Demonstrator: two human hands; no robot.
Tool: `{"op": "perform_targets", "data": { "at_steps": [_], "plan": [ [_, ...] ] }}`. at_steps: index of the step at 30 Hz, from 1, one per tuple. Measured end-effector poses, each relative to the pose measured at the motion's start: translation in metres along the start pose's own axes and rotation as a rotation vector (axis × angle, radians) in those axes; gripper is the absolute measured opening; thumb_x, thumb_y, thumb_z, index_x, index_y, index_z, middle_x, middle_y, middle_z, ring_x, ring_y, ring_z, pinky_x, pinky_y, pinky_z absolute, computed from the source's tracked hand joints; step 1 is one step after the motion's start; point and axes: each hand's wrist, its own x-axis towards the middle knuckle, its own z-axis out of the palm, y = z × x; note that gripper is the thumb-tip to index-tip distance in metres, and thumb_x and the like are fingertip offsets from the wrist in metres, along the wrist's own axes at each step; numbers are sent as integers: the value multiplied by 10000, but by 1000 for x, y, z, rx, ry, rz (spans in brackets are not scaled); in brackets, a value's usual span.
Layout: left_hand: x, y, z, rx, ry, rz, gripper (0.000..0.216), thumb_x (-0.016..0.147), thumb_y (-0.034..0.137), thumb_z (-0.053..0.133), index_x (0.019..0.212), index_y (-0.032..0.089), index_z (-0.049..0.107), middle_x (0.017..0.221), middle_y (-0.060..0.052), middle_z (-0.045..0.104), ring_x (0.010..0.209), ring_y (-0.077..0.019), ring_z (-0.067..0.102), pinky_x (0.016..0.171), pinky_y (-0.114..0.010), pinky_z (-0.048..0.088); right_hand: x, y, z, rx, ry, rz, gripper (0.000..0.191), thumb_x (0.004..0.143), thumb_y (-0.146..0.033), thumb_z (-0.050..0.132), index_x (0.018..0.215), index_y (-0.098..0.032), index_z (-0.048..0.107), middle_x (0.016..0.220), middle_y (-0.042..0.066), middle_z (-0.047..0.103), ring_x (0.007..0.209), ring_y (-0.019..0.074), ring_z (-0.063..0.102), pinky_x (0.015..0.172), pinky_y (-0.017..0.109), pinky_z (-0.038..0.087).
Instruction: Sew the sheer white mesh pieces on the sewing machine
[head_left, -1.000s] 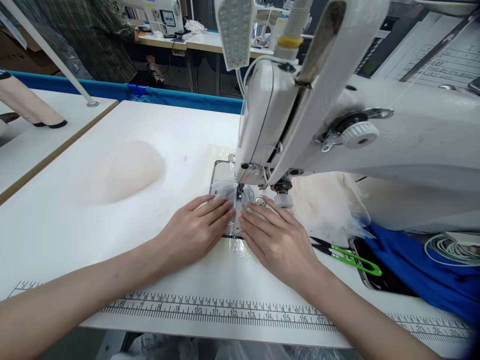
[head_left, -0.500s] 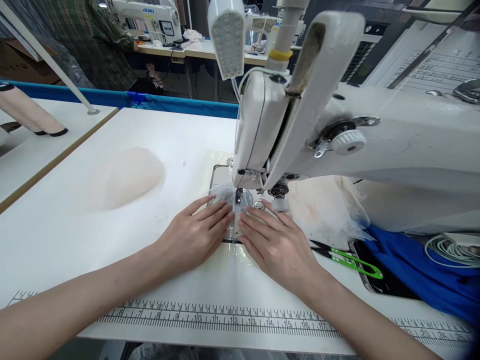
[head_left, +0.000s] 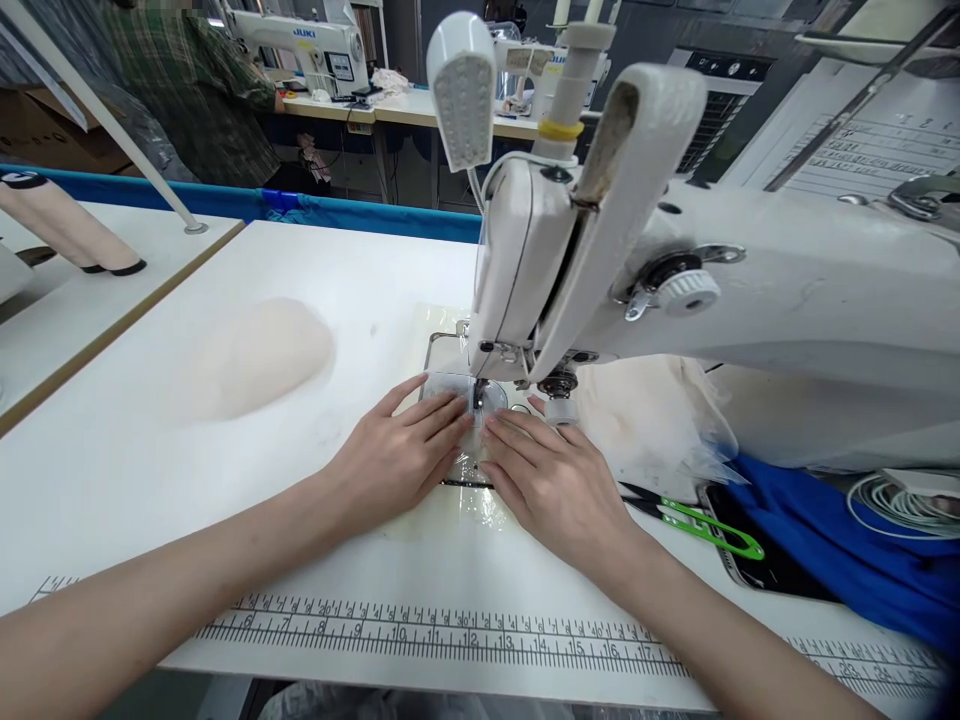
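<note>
My left hand [head_left: 397,450] lies flat with fingers stretched out, left of the presser foot [head_left: 478,393] of a white sewing machine [head_left: 514,250]. Under its fingertips is a small piece of thin, see-through fabric [head_left: 448,382] on the needle plate. Close to the right of the foot, my right hand [head_left: 566,485] also rests flat, its fingers pointing toward the needle area. The fingers partly cover the fabric, so its full outline is hidden. A pale, sheer fabric piece [head_left: 281,350] lies on the tabletop to the left.
Sheer fabric pieces [head_left: 645,420] lie under the machine arm. Beside them are green-handled thread snips [head_left: 712,525], a dark phone [head_left: 772,575] and blue cloth [head_left: 870,575]. A printed ruler [head_left: 472,635] runs along the front edge. Another person [head_left: 187,90] is at the back left.
The camera view has shifted slightly. Both hands stay flat beside the presser foot, with only a slight shift of the fingers.
</note>
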Motion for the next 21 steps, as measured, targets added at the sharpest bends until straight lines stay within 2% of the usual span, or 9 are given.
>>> {"op": "perform_targets", "data": {
  "at_steps": [6,21],
  "plan": [
    [-4,1,-3,0,27,81,279,958,140,460,1157,119,653,1181,-79,690,1109,-191,645,1107,-423,372,-1,0,-1,-28,-11,-7,244,959,-247,516,1022,-137,724,1122,60,720,930,183,684,1041,391,435],
    [-1,2,-2,-22,24,8,284,960,204,474,1156,119,661,1149,-90,703,1092,-210,657,1169,-489,310,1,2,3,-73,-13,-10,246,966,-263,510,1053,-148,708,1112,49,725,947,193,677,1061,411,406]
  ]
}}
